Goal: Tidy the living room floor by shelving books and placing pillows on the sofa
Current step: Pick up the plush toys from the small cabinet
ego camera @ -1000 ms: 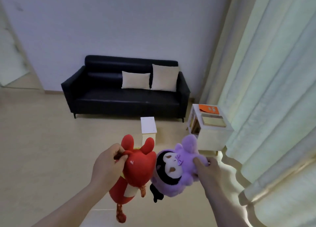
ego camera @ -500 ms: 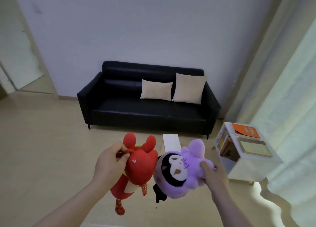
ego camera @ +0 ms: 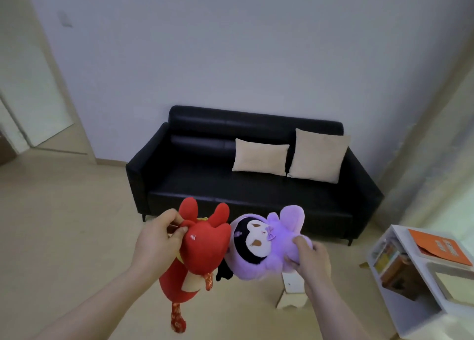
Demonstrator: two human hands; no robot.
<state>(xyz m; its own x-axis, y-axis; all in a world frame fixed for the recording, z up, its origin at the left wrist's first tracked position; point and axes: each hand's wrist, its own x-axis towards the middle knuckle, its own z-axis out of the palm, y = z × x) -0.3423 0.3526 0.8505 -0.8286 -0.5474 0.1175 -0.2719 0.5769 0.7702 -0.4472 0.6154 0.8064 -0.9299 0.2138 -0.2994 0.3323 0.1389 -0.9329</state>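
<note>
Head view: left hand [ego camera: 157, 242] pinches a red plush [ego camera: 202, 247], right hand [ego camera: 311, 259] grips a purple plush [ego camera: 269, 244], both before the sofa [ego camera: 195, 180].

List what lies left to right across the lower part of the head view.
left hand → red plush toy → purple plush toy → right hand → white shelf unit holding books, orange book on top.

Two plush toys up front: one red plush [ego camera: 205, 247], one purple plush [ego camera: 266, 244]. Two hands, a left hand [ego camera: 156, 244] and a right hand [ego camera: 311, 259]. Two beige pillows, the smaller pillow [ego camera: 260, 157] and the taller pillow [ego camera: 319, 155], on one black sofa [ego camera: 205, 186]. One white shelf unit [ego camera: 400, 311], one orange book [ego camera: 441, 246] on top, perhaps several books inside, too blurred to count. One small white stool [ego camera: 292, 292].
</note>
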